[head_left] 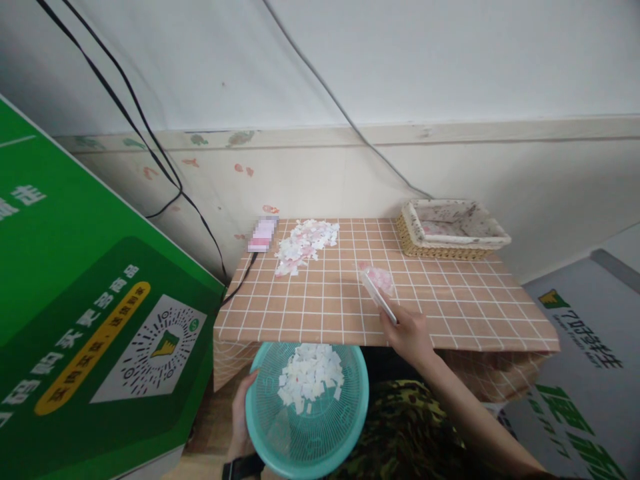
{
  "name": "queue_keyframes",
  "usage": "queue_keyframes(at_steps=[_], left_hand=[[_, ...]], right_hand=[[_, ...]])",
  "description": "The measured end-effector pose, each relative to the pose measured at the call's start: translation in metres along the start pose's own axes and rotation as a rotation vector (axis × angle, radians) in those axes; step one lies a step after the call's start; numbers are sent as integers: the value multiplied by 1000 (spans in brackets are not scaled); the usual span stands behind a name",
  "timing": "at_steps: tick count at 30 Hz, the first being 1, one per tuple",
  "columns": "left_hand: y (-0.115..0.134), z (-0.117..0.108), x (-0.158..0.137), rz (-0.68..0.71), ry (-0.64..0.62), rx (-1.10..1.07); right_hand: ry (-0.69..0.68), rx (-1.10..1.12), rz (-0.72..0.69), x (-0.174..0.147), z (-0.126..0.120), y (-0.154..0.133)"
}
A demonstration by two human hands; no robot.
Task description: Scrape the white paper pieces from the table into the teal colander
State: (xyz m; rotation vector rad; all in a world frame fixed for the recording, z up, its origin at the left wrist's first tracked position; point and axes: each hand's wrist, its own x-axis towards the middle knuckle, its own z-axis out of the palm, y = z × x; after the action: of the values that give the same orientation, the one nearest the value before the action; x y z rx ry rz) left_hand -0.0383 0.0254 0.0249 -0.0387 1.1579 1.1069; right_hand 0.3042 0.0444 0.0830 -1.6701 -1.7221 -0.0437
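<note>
My left hand [243,415] grips the left rim of a round turquoise plastic basket [361,413], which sits tilted against the table's front edge. White paper scraps [313,377] lie inside it. My right hand [410,332] is closed around one end of a slim white bar-shaped object [379,300] just above the table. A pinkish-white, partly see-through patch [381,279] shows beside its far end; I cannot tell if the two are joined. Farther left on the table is a spread pile of white and pink paper scraps [306,245].
The table [450,300] wears a brown checked cloth. At its back right stands a wicker basket [450,252] with a cloth lining. A blurred-out phone-like thing [263,233] with a black cable lies back left. A green panel [115,293] stands left, a grey one [585,347] right.
</note>
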Motion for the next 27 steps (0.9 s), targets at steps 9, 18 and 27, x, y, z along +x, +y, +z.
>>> queue_keyframes(at_steps=[9,18,27], left_hand=[[-3,-3,-3,3,-35,25],[-4,-6,2,-11,-24,17],[-4,3,1,-65,29,16]], right_hand=[[-84,129,-111,16,35,-30],[42,73,-142,31,33,-47],[75,-236,-90,-20,9,-21]])
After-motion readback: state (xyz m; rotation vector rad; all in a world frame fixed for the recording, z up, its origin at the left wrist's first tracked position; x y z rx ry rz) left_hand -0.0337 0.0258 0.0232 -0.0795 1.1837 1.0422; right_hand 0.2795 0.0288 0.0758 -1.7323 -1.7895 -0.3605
